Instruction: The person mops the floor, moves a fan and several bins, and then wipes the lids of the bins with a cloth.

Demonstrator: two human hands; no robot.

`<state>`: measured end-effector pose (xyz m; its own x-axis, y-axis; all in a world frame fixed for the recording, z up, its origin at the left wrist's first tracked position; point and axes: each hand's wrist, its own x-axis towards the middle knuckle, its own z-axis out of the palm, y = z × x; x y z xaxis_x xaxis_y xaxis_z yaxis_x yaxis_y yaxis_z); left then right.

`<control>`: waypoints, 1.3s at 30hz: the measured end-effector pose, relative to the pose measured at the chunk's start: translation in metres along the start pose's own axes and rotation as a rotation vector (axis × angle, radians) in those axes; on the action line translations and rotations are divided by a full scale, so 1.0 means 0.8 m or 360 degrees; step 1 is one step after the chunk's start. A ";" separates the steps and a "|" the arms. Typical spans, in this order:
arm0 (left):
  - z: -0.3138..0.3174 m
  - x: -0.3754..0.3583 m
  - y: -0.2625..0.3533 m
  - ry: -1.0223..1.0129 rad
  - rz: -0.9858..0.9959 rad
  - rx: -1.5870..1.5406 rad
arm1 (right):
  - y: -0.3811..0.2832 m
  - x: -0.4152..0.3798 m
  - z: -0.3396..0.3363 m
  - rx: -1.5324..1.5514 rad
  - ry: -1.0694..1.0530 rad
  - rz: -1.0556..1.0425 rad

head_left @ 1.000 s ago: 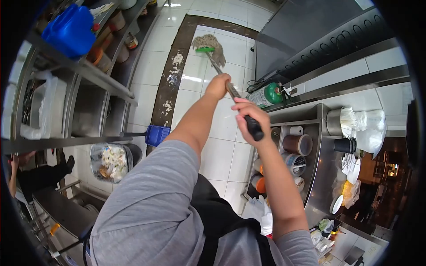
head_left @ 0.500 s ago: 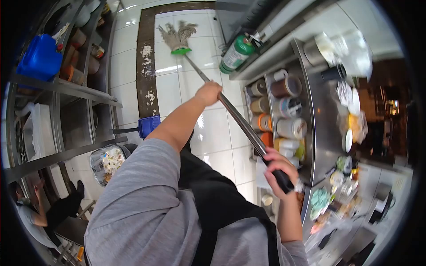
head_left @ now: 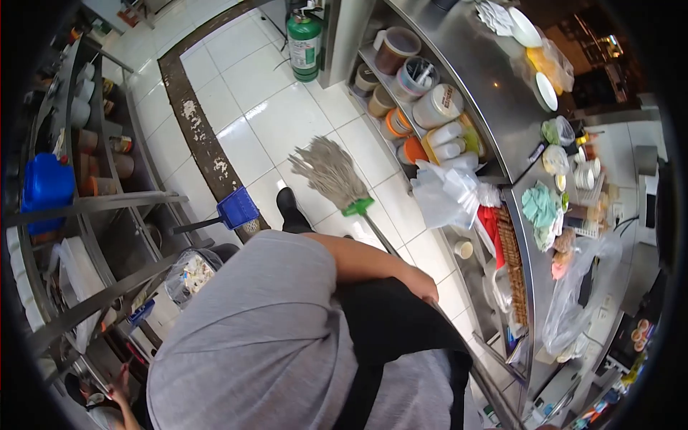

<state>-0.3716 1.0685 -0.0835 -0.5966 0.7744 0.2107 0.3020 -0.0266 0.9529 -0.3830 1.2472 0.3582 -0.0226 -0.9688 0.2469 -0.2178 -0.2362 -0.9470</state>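
A string mop with grey strands (head_left: 330, 168) and a green socket (head_left: 357, 206) rests on the white tiles near my black shoe (head_left: 288, 203). Its metal handle runs back toward the lower right, past the side of my black apron. My left hand (head_left: 426, 288) is closed around that handle partway along, its fingers mostly hidden behind the wrist and apron. I cannot see my right hand; the handle's far end runs out at the bottom edge.
A blue dustpan (head_left: 238, 208) and a lined trash bin (head_left: 192, 276) are on the left by metal shelving (head_left: 136, 204). A green extinguisher-like cylinder (head_left: 304, 49) stands ahead. Along the right runs a steel counter (head_left: 494, 89) with containers beneath. Another person's hand (head_left: 120, 383) shows lower left.
The mop head has been pulled back from the far floor to near my feet. My left hand has moved right and closer to my body, and my right hand has left view.
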 end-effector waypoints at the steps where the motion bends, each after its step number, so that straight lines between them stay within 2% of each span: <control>1: 0.005 0.014 0.007 -0.0136 0.0032 0.0045 | -0.003 0.007 0.013 0.0049 0.0054 0.0009; 4: 0.005 0.010 0.010 -0.0063 -0.0044 0.0043 | 0.006 0.018 0.015 0.0190 0.0063 -0.0003; 6: -0.005 -0.006 0.000 -0.0028 -0.0088 0.0050 | 0.018 0.026 0.023 0.0134 0.0248 -0.0086; 8: -0.029 -0.038 -0.004 0.0208 -0.0309 0.0320 | 0.041 0.035 0.031 0.0068 0.0417 -0.0195; 10: -0.068 -0.078 -0.013 0.0457 -0.0455 0.0462 | 0.079 0.058 0.019 0.0049 0.0406 -0.0318; 12: -0.107 -0.130 -0.042 0.0761 -0.0589 0.0540 | 0.123 0.065 0.003 0.0029 0.0328 -0.0384; 13: -0.132 -0.166 -0.053 0.0909 -0.0623 0.0586 | 0.153 0.076 -0.014 0.0136 0.0177 -0.0445; 14: -0.159 -0.207 -0.062 0.1058 -0.0657 0.0635 | 0.187 0.097 -0.029 0.0243 0.0024 -0.0506; 16: -0.207 -0.293 -0.093 0.1339 -0.0725 0.0735 | 0.251 0.178 -0.008 0.0279 0.0134 -0.0513; 18: -0.256 -0.386 -0.099 0.1536 -0.1025 0.0951 | 0.301 0.259 0.024 0.0124 0.0311 -0.0326; 20: -0.297 -0.483 -0.122 0.1714 -0.1296 0.1166 | 0.369 0.325 0.061 0.0012 0.0397 -0.0324; 21: -0.311 -0.523 -0.136 0.1861 -0.1511 0.1138 | 0.401 0.359 0.071 -0.0073 0.0286 -0.0342; 22: -0.325 -0.552 -0.135 0.1923 -0.1534 0.1132 | 0.431 0.394 0.080 -0.0153 0.0171 -0.0359; 24: -0.346 -0.607 -0.125 0.2250 -0.1391 0.1082 | 0.488 0.465 0.102 -0.0241 0.0066 -0.0418; 25: -0.355 -0.627 -0.120 0.2321 -0.1339 0.1235 | 0.520 0.497 0.112 -0.0292 0.0040 -0.0437; 27: -0.372 -0.663 -0.074 0.2348 -0.1384 0.1016 | 0.576 0.562 0.134 -0.0398 -0.0041 -0.0441; 30: -0.390 -0.719 -0.076 0.2401 -0.1479 0.1176 | 0.644 0.643 0.169 -0.0594 -0.0178 -0.0281; 31: -0.393 -0.723 -0.052 0.2420 -0.1627 0.1003 | 0.665 0.659 0.182 -0.0655 -0.0123 -0.0205; 32: -0.393 -0.733 -0.057 0.2445 -0.1658 0.1192 | 0.681 0.672 0.195 -0.0705 -0.0079 -0.0132; 33: -0.395 -0.736 -0.050 0.2423 -0.1730 0.1134 | 0.687 0.680 0.206 -0.0652 -0.0052 -0.0104; 34: -0.395 -0.737 -0.052 0.2554 -0.1733 0.0988 | 0.689 0.682 0.214 -0.0595 -0.0030 -0.0071; 35: -0.389 -0.741 -0.065 0.2566 -0.1639 0.1380 | 0.685 0.679 0.216 -0.0591 -0.0066 -0.0092; 36: -0.385 -0.738 -0.052 0.2490 -0.1709 0.1350 | 0.671 0.670 0.212 -0.0599 -0.0096 -0.0108; 37: -0.377 -0.733 -0.023 0.2311 -0.1806 0.1268 | 0.637 0.665 0.206 -0.0671 -0.0267 -0.0156; 39: -0.356 -0.719 0.008 0.2345 -0.1554 0.1180 | 0.566 0.649 0.194 -0.0807 -0.0439 -0.0182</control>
<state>-0.2379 0.4429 -0.1369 -0.6754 -0.7294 0.1088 -0.5063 0.5658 0.6507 -0.3417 0.6258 0.0259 0.2686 -0.9390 0.2147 -0.6450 -0.3409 -0.6839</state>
